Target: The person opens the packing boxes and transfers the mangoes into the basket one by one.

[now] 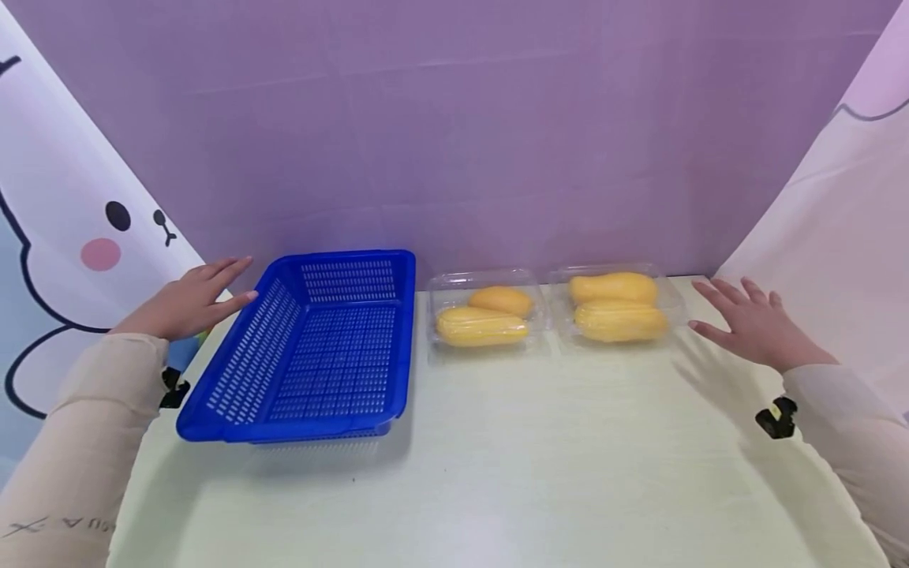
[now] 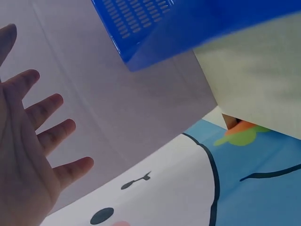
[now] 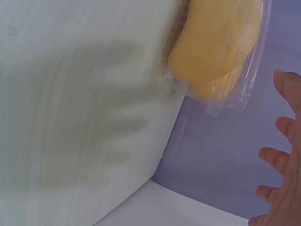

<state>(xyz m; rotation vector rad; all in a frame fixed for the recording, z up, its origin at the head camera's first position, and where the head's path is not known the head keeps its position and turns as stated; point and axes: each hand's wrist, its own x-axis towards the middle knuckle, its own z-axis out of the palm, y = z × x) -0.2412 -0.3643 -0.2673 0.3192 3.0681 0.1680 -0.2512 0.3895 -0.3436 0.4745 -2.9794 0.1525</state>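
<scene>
A blue slotted plastic basket (image 1: 334, 355) stands at the left of the table, with nothing in it. To its right, at the back, sits one clear plastic box (image 1: 443, 292) holding two smooth yellow oblong fruits (image 1: 483, 325), perhaps mangoes. A second clear box (image 1: 675, 304) beside it also holds two yellow fruits (image 1: 618, 322). My left hand (image 1: 192, 300) hovers just left of the basket's rim, fingers spread, apart from it in the left wrist view. Holding nothing, my right hand (image 1: 763, 327) is right of the second box, fingers spread, and does not touch it.
A pale table (image 1: 554, 465) carries everything. Behind it rises a purple cloth backdrop (image 1: 454, 142). Printed curtains (image 1: 64, 205) hang at the left side and pale cloth (image 1: 852, 221) at the right. Black wrist cameras (image 1: 777, 418) sit by both sleeves.
</scene>
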